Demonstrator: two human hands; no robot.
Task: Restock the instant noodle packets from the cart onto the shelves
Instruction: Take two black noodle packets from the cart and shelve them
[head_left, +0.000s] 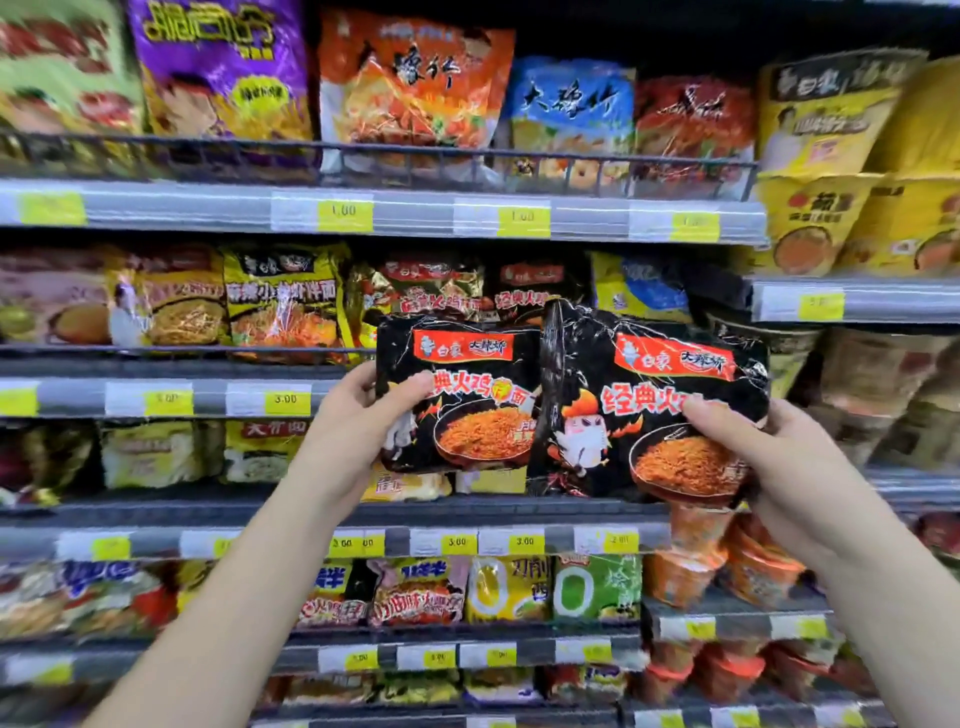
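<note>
Black noodle packets (644, 405): glossy crinkled plastic film. Shelf rail (415, 161): dark metal wire. Price tags (345, 215): matt paper.

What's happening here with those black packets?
A person is stocking noodle shelves. The left hand holds one black packet and the right hand holds another, both raised in front of the shelf where similar packets already sit. Neither is shelved yet.
</note>
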